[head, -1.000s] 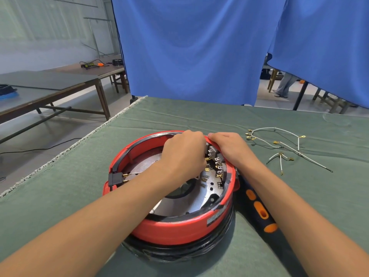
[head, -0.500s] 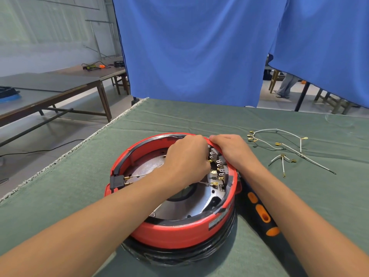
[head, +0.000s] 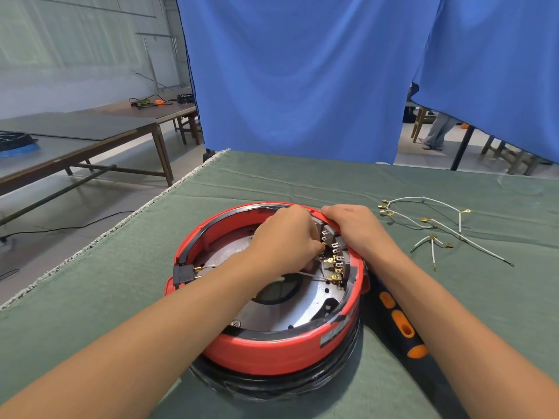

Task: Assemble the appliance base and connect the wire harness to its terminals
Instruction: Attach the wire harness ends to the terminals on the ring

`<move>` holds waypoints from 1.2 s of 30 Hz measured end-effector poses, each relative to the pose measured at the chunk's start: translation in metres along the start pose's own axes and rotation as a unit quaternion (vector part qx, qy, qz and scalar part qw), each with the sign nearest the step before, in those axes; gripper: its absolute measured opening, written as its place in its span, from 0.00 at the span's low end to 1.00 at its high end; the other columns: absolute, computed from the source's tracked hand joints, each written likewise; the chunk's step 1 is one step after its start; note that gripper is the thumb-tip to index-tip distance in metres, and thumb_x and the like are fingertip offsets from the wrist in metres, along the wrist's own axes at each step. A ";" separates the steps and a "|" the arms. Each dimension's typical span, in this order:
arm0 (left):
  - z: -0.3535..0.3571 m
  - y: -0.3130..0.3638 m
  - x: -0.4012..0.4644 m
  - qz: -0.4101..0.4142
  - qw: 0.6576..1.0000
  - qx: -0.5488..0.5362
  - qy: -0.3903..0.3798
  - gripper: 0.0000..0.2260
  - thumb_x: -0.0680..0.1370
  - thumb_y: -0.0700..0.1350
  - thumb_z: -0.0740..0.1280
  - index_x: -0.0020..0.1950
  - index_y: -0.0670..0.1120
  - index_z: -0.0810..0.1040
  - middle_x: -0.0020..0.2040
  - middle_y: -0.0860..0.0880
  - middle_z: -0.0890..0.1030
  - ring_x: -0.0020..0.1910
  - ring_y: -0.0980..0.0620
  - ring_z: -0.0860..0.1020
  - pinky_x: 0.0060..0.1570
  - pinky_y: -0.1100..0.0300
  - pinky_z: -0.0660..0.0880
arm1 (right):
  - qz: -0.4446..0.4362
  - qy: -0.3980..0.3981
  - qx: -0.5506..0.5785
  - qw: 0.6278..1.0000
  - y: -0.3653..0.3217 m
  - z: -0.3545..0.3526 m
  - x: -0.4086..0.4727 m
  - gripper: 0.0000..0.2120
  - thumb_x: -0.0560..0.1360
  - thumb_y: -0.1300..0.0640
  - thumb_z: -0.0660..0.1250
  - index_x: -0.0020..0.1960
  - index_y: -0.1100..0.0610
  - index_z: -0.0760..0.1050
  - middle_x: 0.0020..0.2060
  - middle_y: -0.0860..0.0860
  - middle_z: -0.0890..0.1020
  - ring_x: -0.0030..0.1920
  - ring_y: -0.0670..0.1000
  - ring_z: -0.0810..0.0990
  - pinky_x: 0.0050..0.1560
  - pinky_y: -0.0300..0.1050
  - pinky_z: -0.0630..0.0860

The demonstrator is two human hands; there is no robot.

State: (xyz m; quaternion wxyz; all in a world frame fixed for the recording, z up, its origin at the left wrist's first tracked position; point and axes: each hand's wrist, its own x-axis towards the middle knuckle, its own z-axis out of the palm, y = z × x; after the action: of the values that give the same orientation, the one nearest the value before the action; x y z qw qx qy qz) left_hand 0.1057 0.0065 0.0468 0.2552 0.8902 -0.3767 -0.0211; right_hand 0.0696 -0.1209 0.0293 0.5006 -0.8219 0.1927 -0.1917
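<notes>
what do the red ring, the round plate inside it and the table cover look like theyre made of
The red ring looks like moulded plastic: uniform colour, a smooth semi-gloss sheen, rounded edges. The round plate inside it looks like bare metal, probably aluminium or steel: a silvery, dull-bright face with punched holes. The table cover looks like green woven or felted cloth: matte, creased, with a pale frayed fringe along its left edge.

L hand [head: 287, 237] curled; R hand [head: 357, 229] curled, knuckles up.
</notes>
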 end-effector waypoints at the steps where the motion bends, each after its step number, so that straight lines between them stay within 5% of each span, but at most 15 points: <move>1: -0.004 -0.002 0.000 -0.010 0.999 -0.039 -0.001 0.06 0.72 0.42 0.68 0.37 0.43 0.83 0.33 0.45 0.83 0.31 0.52 0.80 0.34 0.57 0.76 | 0.002 -0.002 0.004 1.000 0.000 0.000 0.000 0.13 0.77 0.55 0.63 0.35 0.58 0.74 0.32 0.56 0.74 0.35 0.50 0.70 0.37 0.45 0.63; 4: -0.015 -0.015 -0.003 -0.047 0.995 -0.076 0.039 0.08 0.72 0.39 0.66 0.36 0.45 0.83 0.28 0.48 0.82 0.21 0.59 0.73 0.28 0.63 0.73 | 0.007 0.008 0.001 1.000 0.001 -0.001 0.000 0.18 0.77 0.54 0.63 0.37 0.67 0.77 0.33 0.62 0.79 0.36 0.50 0.74 0.37 0.45 0.67; 12: -0.011 -0.023 0.000 -0.078 0.996 -0.044 -0.026 0.11 0.76 0.47 0.66 0.37 0.44 0.84 0.28 0.50 0.82 0.34 0.52 0.80 0.44 0.53 0.78 | -0.002 0.003 0.002 1.000 0.001 -0.002 0.000 0.19 0.77 0.53 0.63 0.39 0.69 0.77 0.34 0.57 0.80 0.35 0.52 0.76 0.39 0.46 0.69; 16: -0.003 -0.019 0.004 -0.082 0.993 -0.078 -0.033 0.11 0.76 0.48 0.68 0.37 0.45 0.84 0.25 0.51 0.80 0.20 0.63 0.71 0.33 0.60 0.70 | -0.005 0.004 -0.010 1.000 0.000 -0.002 -0.001 0.19 0.77 0.53 0.62 0.39 0.68 0.78 0.33 0.56 0.80 0.35 0.52 0.75 0.36 0.45 0.68; 20: 0.003 -0.015 0.009 -0.102 0.987 -0.122 -0.038 0.12 0.76 0.44 0.67 0.35 0.42 0.83 0.28 0.48 0.82 0.15 0.58 0.67 0.25 0.65 0.65 | 0.001 0.009 -0.010 1.000 -0.001 -0.002 -0.002 0.19 0.77 0.53 0.63 0.42 0.70 0.77 0.36 0.65 0.79 0.36 0.50 0.73 0.34 0.44 0.65; 23: 0.003 -0.015 0.011 -0.128 0.973 -0.189 -0.042 0.10 0.77 0.40 0.67 0.36 0.41 0.81 0.27 0.49 0.82 0.15 0.57 0.66 0.18 0.71 0.62 | 0.002 0.005 -0.023 1.000 -0.001 -0.002 -0.002 0.19 0.77 0.53 0.62 0.41 0.70 0.76 0.33 0.61 0.76 0.35 0.50 0.72 0.32 0.42 0.65; 28: 0.006 -0.016 0.012 -0.138 0.963 -0.232 -0.022 0.11 0.75 0.37 0.67 0.33 0.42 0.80 0.28 0.48 0.82 0.17 0.57 0.66 0.21 0.70 0.63 | -0.018 -0.008 -0.040 0.999 0.000 -0.003 -0.002 0.18 0.78 0.53 0.61 0.32 0.60 0.72 0.29 0.52 0.73 0.34 0.50 0.70 0.36 0.45 0.64; 32: 0.008 -0.015 0.013 -0.139 0.961 -0.239 -0.017 0.11 0.75 0.38 0.68 0.33 0.43 0.80 0.29 0.47 0.83 0.17 0.58 0.66 0.24 0.67 0.64 | -0.024 -0.014 -0.044 0.999 0.000 -0.003 -0.001 0.18 0.78 0.52 0.61 0.39 0.66 0.77 0.32 0.54 0.77 0.35 0.50 0.73 0.36 0.43 0.66; 36: 0.008 -0.016 0.013 -0.138 0.960 -0.244 -0.012 0.10 0.75 0.38 0.68 0.34 0.43 0.80 0.29 0.47 0.83 0.17 0.59 0.67 0.25 0.66 0.64 | -0.023 -0.013 -0.048 0.999 0.001 -0.003 0.000 0.16 0.79 0.52 0.61 0.36 0.58 0.77 0.31 0.50 0.78 0.35 0.49 0.74 0.37 0.43 0.67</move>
State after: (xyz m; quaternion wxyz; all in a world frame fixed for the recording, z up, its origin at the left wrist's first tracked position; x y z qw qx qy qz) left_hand 0.1234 0.0030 0.0343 0.4545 0.8441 -0.2364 -0.1584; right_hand 0.0680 -0.1235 0.0300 0.4589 -0.8514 0.1762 -0.1829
